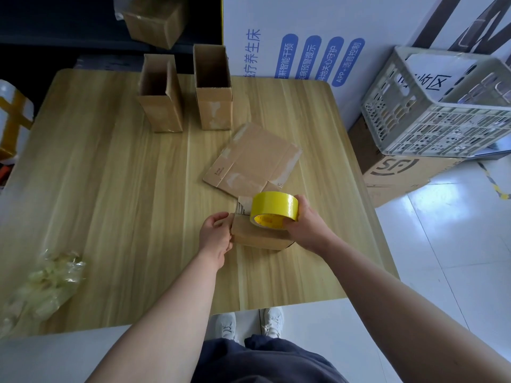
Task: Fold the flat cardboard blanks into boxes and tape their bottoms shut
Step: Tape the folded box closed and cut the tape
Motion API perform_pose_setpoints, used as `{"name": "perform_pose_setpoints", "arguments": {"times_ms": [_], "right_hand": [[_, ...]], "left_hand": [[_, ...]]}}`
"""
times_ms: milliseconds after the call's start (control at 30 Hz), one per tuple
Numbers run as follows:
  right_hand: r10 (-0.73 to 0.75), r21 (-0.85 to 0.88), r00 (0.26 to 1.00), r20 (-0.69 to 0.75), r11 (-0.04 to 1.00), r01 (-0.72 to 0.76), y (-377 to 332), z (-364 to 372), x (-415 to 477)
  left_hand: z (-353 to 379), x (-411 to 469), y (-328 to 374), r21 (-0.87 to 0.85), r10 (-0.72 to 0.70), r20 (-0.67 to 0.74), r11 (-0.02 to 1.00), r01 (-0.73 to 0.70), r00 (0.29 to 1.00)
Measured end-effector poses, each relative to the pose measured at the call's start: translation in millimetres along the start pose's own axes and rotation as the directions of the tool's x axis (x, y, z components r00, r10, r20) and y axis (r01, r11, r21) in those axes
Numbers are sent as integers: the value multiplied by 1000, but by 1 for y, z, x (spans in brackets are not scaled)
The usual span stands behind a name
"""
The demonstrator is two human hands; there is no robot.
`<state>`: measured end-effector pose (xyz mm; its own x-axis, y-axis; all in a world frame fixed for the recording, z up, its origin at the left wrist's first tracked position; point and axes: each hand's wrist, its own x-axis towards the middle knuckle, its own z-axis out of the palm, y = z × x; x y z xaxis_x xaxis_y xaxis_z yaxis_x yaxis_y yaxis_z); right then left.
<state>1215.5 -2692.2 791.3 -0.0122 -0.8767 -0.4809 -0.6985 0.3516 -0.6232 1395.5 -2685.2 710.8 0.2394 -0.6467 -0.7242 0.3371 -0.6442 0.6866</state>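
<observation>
Small box (260,236) on table (110,189): left hand (217,236) curled round its left end; right hand (307,222) gripped yellow tape roll (275,207) atop its right end. Flat blank (251,158) lay just beyond the box; two upright boxes (160,106) stood farther beyond.

I see my left grip (215,236) curled round the left end of a small brown cardboard box (257,237) lying on the pale wood-grain bench (110,189). My right grip (307,225) holds a yellow roll of adhesive tape (275,207), which rests on top of that box. Just beyond the box lies a flat brown cardboard blank (251,158) with old tape marks. Well beyond the box and to its left stand a tall open brown carton (160,106) and a second tall open carton (214,89), side by side. Far to the box's left, nearer me, sits a crumpled wad of clear plastic (47,283).
</observation>
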Motion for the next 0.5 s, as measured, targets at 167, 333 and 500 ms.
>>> {"name": "perform_pose_setpoints", "arguments": {"times_ms": [167,333,500], "right_hand": [[-10,9,1000,5,1000,10,-1,-2,0],[-18,2,1000,14,1000,18,-1,-3,2],[-33,-8,999,9,999,33,0,-3,2]], "left_hand": [[-3,3,18,488,242,102,833,-261,965],[-19,-2,48,611,141,592,563,-556,794],[2,9,52,658,172,745,-21,-753,645]]}}
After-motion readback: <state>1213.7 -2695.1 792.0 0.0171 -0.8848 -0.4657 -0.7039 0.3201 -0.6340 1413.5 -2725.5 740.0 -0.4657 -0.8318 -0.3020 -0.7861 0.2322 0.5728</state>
